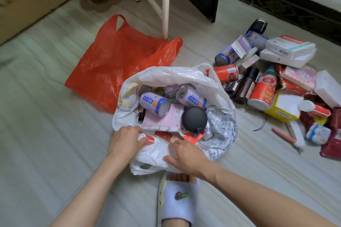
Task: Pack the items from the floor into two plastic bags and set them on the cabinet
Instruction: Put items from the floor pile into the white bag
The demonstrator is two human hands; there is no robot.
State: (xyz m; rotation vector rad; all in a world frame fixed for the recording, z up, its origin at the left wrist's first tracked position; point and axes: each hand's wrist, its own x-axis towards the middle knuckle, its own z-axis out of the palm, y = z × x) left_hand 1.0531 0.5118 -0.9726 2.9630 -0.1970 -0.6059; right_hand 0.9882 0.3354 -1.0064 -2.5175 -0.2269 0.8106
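Left hand [127,139] has its grip curled round a small red-and-white container [147,139] at the rim of the white bag [184,73]; right hand [186,155] presses the near wall flat, fingers loose. The bag sits on the floor, well filled. Risk: thin plastic could slump and a purple can [155,104] roll out. The pile [276,86] and the red bag [118,61] wait nearby.

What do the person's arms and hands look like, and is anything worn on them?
Both forearms are bare right up to the picture's edge: no sleeves, gloves or watch. No rings show on the left hand or the right hand. The only clothing in view is a pale lilac slide sandal with a small cherry charm.
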